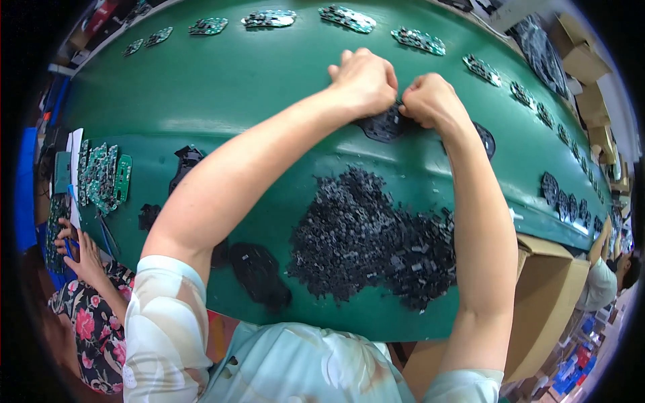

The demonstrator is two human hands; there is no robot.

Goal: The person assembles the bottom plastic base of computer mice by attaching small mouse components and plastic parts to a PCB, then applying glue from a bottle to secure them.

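Observation:
At the upper middle, my left hand (366, 82) reaches over a black plastic shell (384, 127), its fingers curled with what they hold hidden. Close on its right, my right hand (430, 99) is closed in a pinch at the shell's upper right edge. The shell is rounded and lies where the green belt (255, 74) meets the nearer green worktop (269, 228). Behind my right forearm a second black shell (485, 141) shows in part. Below my hands spreads a big heap of small black plastic parts (356, 235).
Green circuit boards (269, 18) line the belt's far side; more are stacked (104, 176) at left. A dark shell (259, 274) lies near me. Black shells (561, 198) and an open carton (547, 295) are at right. Another person's hand (84, 258) is at left.

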